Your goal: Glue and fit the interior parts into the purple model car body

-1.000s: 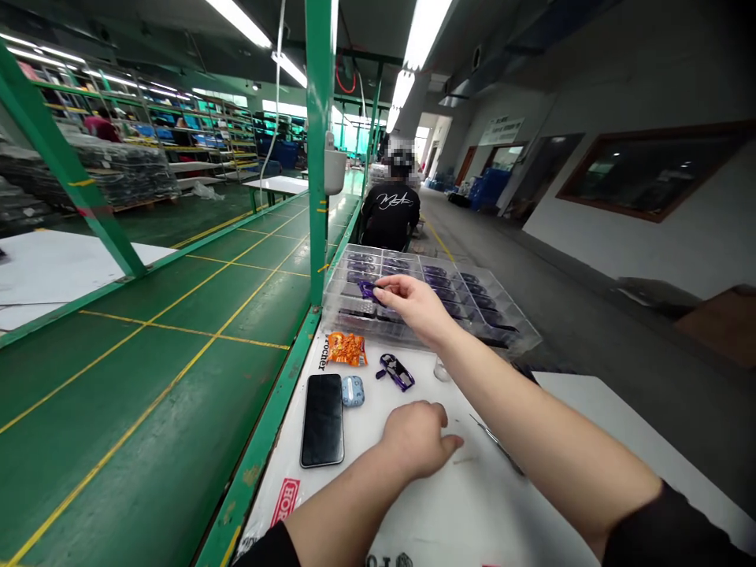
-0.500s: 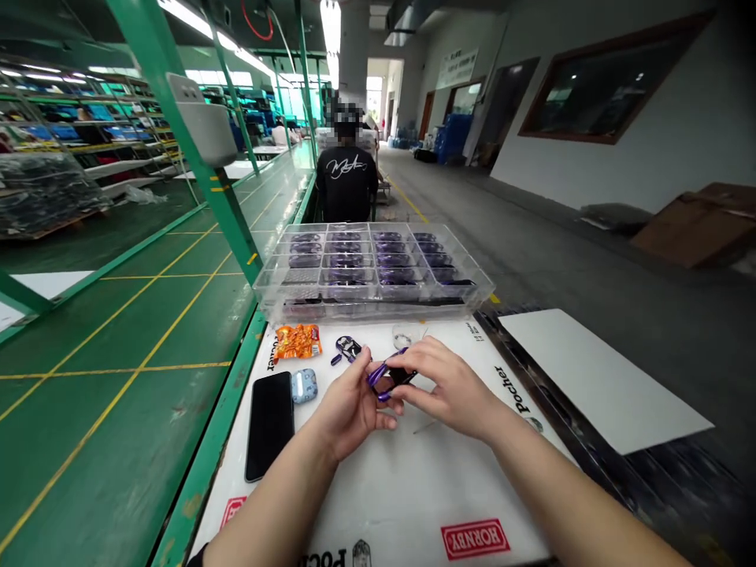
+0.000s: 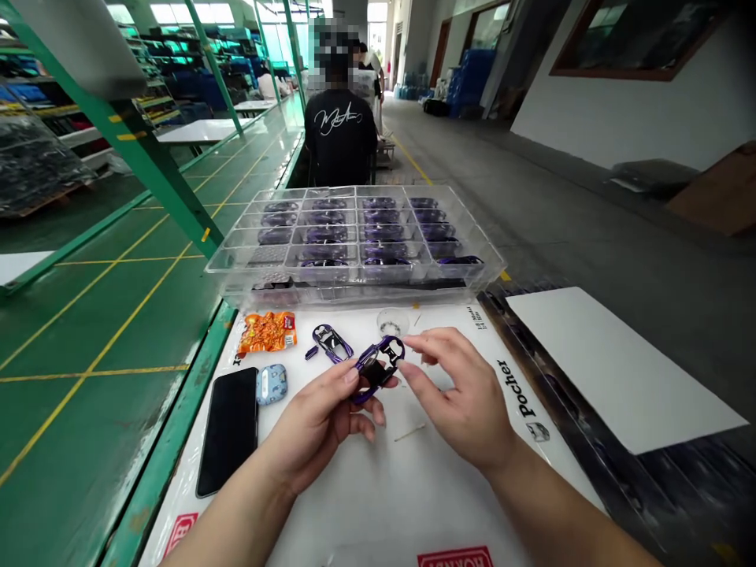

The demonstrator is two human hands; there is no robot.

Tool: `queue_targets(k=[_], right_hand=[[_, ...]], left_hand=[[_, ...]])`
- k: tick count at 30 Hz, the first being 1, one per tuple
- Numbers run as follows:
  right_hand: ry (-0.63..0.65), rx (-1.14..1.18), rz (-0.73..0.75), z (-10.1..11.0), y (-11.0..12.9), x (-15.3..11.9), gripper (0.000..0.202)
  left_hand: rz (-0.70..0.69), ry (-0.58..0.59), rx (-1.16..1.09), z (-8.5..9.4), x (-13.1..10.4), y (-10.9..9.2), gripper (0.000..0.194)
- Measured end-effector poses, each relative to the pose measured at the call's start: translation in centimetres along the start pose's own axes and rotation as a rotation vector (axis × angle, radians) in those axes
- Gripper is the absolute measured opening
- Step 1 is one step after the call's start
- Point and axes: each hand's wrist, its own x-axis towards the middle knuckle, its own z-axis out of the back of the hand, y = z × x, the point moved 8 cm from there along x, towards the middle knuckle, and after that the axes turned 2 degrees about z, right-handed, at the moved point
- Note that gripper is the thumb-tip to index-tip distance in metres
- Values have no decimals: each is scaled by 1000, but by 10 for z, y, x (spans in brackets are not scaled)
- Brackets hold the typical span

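Note:
My left hand (image 3: 322, 409) is closed on a purple-and-black oval car-shaped part (image 3: 378, 368), holding it tilted above the worktop, thumb on its near side. The thumb and index fingertips of my right hand (image 3: 461, 390) meet the right end of this part, one above the other. A similar purple-and-black part (image 3: 331, 343) lies on the worktop just beyond my left hand, with a small purple piece (image 3: 311, 353) at its left. Behind my right fingers stands a small clear dish (image 3: 393, 321) holding tiny bits. A thin cotton swab (image 3: 409, 432) lies below the held part.
A clear compartment tray (image 3: 354, 293) with rows of purple parts spans the back. At left lie an orange snack packet (image 3: 268, 332), a blue patterned case (image 3: 272, 384) and a black phone (image 3: 228, 431). A white board (image 3: 620, 370) is at right. A person in black (image 3: 339, 138) sits ahead.
The held part has turned so its open oval shape faces me more. My right hand has shifted from over it to its right end. The camera view has moved closer and rightward.

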Motion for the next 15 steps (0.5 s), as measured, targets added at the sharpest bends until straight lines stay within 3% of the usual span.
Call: queue_targets(k=[4, 8, 15], right_hand=[[31, 158, -293, -6, -26, -3, 20], [92, 329, -523, -17, -42, -12, 32], [162, 437, -637, -27, -48, -19, 49]], left_hand=[[-23, 9, 23, -2, -1, -2, 43], [-27, 27, 14, -6, -1, -3, 43], [-83, -60, 155, -3, -2, -7, 42]])
